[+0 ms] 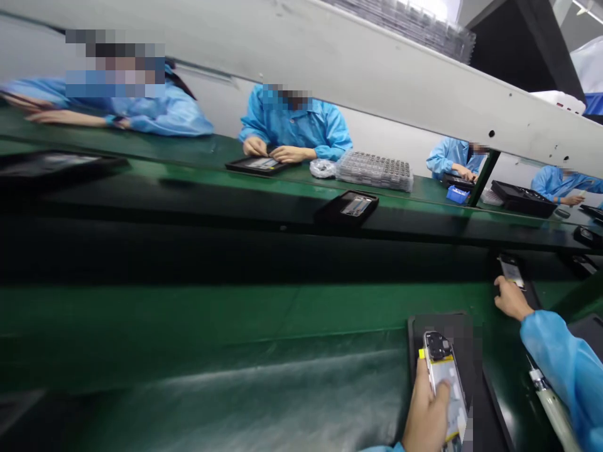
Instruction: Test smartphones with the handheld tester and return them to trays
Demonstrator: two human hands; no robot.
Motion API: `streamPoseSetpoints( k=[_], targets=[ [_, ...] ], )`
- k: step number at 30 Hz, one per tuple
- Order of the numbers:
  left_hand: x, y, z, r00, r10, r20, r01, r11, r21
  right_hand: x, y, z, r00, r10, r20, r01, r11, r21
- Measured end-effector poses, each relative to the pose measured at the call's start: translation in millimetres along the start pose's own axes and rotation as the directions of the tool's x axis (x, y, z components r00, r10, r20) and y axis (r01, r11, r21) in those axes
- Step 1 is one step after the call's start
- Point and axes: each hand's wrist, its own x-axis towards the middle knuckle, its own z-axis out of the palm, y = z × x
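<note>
My left hand (pixel 426 414) is at the bottom of the view, closed around an open phone body (pixel 445 376) with a camera block at its top end and a yellow tab at its side. It hovers over a black tray (pixel 417 326) on the green bench. My right hand (pixel 511 300), in a blue sleeve, reaches forward and rests on the near end of another black tray (pixel 530 292) that carries a phone (pixel 512 273) at the edge of the dark conveyor.
A dark conveyor belt (pixel 235 251) runs across the middle with a tray and phone (pixel 351 207) on it. Several people in blue coats work on the far side. A clear parts tray stack (pixel 374 169) and a screwdriver-like tool (pixel 553 408) lie nearby.
</note>
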Motion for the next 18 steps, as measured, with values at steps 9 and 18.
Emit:
streamPoseSetpoints(
  k=[9,18],
  targets=[
    [-1,-21,-4.4,0.73,0.486,0.481,-0.662,0.325,0.676,11,-39,-5,0.991,0.134,0.006,-0.132,0.962,0.238],
    [21,-43,-14.5,0.636,0.353,0.686,-0.737,0.015,0.675,36,-95,-13,0.951,0.157,0.265,-0.275,0.823,0.498]
  ],
)
